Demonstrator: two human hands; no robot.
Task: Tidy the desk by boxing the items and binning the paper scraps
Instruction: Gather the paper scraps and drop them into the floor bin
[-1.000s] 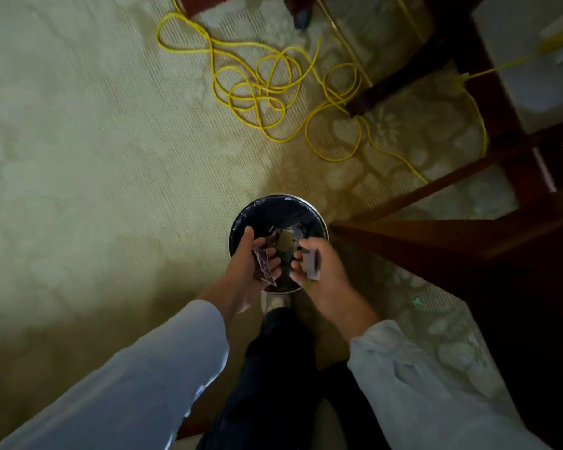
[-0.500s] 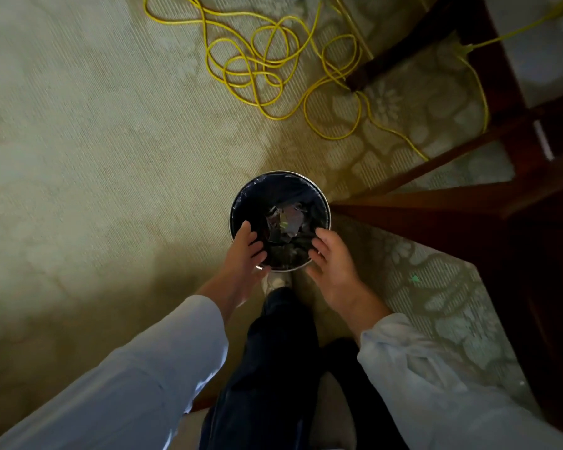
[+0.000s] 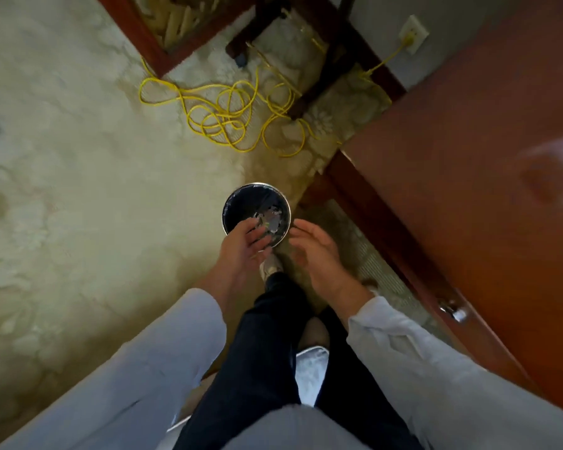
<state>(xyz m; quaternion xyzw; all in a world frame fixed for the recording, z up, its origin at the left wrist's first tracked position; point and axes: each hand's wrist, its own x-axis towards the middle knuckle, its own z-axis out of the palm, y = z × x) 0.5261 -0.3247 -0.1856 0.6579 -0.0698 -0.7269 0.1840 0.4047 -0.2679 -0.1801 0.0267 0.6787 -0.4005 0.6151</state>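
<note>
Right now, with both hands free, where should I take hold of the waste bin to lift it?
I'd grip the round rim of the waste bin from above, left hand and right hand on opposite sides. It stands upright and open-topped, with paper scraps inside; the desk crowds its right side.

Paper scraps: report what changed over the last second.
The left hand and right hand let go of the paper scraps they pinched; these now lie in the bin, and both hands hover open at its near rim. Bin and yellow cable stayed put.
</note>
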